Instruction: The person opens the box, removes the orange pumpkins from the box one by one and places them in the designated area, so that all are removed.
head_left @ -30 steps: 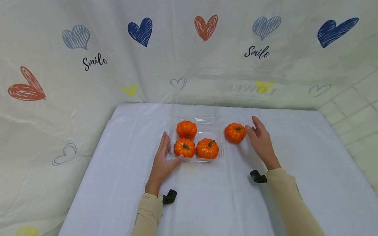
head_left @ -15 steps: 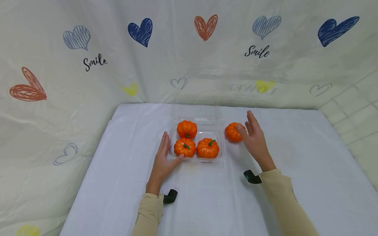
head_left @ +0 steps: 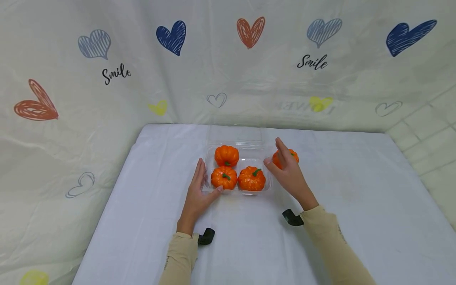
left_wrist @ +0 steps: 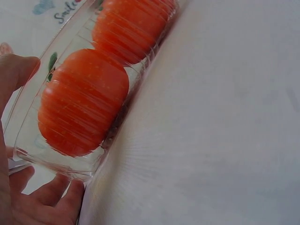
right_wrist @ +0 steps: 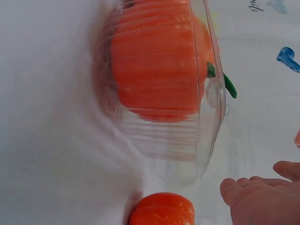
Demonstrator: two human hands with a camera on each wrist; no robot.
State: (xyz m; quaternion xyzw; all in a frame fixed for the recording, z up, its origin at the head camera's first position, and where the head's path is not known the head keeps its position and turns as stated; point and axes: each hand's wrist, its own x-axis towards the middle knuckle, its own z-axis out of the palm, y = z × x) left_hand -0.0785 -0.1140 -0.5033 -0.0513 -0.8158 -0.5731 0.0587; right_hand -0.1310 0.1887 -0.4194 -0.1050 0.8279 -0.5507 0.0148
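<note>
A clear plastic clamshell box (head_left: 251, 193) holds three small orange pumpkins: one at the back left (head_left: 226, 155), one at the front left (head_left: 224, 177) and one at the front right (head_left: 251, 179). My left hand (head_left: 197, 204) rests along its left side with straight fingers; the thumb (left_wrist: 24, 70) lies at the front rim. Right of the box, a loose orange pumpkin (head_left: 295, 155) sits on the cloth, partly hidden behind my right hand (head_left: 290, 174). That hand hovers with extended fingers and nothing in its grasp, near the box's right edge.
The box's transparent lid (head_left: 234, 133) stands folded back behind it. A white cloth (head_left: 242, 245) covers the table. Beyond the table's back edge hangs a pale curtain (head_left: 199, 79) printed with hearts and "Smile".
My right hand has moved left, from the right side of the loose pumpkin to in front of it, towards the box. The left hand, box and pumpkins have stayed put.
</note>
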